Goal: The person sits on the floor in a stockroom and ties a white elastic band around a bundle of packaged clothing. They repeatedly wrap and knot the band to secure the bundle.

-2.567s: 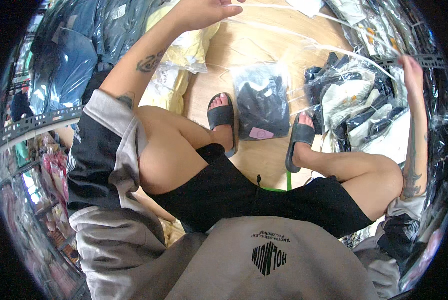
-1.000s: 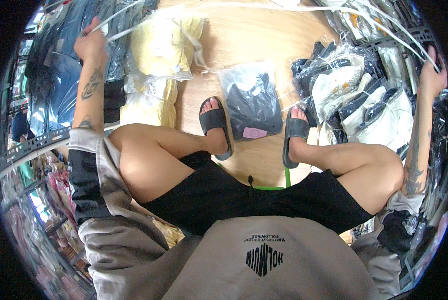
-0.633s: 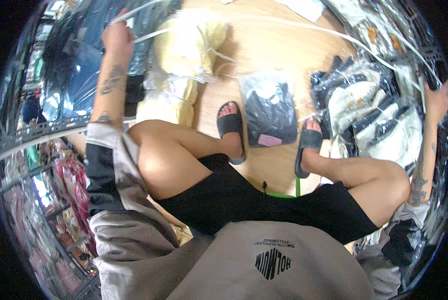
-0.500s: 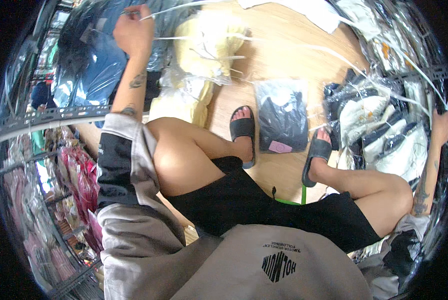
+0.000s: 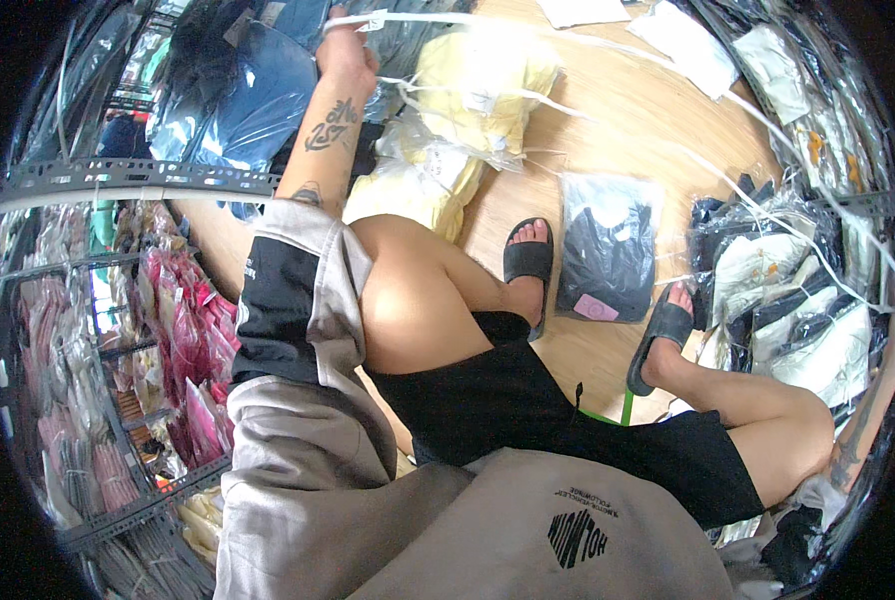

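At the upper left, my left hand point(image 5: 348, 58) is closed on a long white strap point(image 5: 418, 18) with a small printed tag near the grip. The strap sweeps across the floor to the far right, where it hangs loosely in front of wrapped garments. My right forearm point(image 5: 866, 415) reaches up along the right rim, and its hand is lost in the dark edge near the strap's other side. Yellow bagged clothing point(image 5: 488, 75) lies beside my left hand. Between my sandalled feet rests a flat clear bag of dark clothing point(image 5: 608, 245) with a pink label.
Blue garments in clear plastic point(image 5: 253, 95) are piled at the upper left. A perforated metal shelf rail point(image 5: 138, 180) runs below them, above racks of pink bagged items point(image 5: 173, 340). White and navy bagged clothes point(image 5: 778, 280) crowd the right. White sheets point(image 5: 683, 45) lie at the top.
The view has shifted, so the scene sits further right. My left hand, still gripping the strap, has moved slightly; my right hand has slipped into the dark rim.
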Demonstrator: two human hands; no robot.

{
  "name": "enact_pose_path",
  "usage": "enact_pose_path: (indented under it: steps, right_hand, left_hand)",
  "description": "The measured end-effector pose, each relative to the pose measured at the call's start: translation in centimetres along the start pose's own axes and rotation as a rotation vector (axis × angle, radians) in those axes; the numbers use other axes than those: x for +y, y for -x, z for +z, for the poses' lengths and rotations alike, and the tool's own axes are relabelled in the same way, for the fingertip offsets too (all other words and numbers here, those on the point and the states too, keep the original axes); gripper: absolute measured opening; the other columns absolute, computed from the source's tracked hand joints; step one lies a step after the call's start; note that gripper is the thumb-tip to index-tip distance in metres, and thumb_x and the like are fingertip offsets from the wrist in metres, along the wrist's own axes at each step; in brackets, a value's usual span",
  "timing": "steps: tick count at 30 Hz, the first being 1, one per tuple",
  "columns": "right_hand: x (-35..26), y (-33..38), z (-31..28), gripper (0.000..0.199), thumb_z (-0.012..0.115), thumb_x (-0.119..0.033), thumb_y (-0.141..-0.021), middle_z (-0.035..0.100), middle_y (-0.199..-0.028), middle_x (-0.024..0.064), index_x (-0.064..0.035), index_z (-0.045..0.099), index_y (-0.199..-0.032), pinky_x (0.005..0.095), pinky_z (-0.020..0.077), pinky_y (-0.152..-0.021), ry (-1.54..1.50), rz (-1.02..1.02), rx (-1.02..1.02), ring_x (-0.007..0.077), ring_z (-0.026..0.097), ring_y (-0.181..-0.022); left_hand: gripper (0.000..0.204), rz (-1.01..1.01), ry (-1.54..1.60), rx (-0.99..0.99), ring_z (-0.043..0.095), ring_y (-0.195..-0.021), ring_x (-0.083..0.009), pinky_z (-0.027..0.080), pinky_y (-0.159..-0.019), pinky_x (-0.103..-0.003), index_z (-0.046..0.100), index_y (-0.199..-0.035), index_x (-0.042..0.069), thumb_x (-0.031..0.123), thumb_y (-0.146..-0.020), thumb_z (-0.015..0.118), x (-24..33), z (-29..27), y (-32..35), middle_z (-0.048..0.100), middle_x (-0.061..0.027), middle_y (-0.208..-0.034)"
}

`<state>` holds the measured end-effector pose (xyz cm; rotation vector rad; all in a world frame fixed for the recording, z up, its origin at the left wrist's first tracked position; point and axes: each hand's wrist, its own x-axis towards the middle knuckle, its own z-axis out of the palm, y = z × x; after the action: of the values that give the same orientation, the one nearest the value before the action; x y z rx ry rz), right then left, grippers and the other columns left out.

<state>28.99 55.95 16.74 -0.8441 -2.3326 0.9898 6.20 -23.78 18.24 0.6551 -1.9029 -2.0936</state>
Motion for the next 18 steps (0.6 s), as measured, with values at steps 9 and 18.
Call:
enact_pose_path:
  steps: [9,18]
  right_hand:
    - [-19.9,14.8,9.7,0.073,0.057,-0.010,-0.076,0.051,-0.126,0.0110,-0.0126,0.032,-0.144,0.0253,0.0398,-0.085,0.207,-0.555,-0.833,0.0125,0.052,-0.099]
    - [-26.7,21.3,18.1,0.053,0.064,-0.022,-0.087,0.060,-0.109,0.0081,-0.0020,0.044,-0.132,0.0291,0.0470,-0.088,-0.699,-0.384,-1.038,0.0143,0.059,-0.093]
  left_hand:
    - [0.020,-0.087,-0.358,-0.623,0.027,-0.045,-0.0077,0.021,-0.040,-0.025,0.058,-0.076,0.008,0.026,-0.086,0.058,2.4,11.6,12.0,0.034,0.0041,-0.055]
    - [0.035,-0.380,-0.167,-1.418,0.026,-0.043,-0.0044,0.021,-0.041,-0.022,0.049,-0.074,0.012,0.038,-0.097,0.047,3.3,16.1,20.8,0.032,0.0078,-0.054]
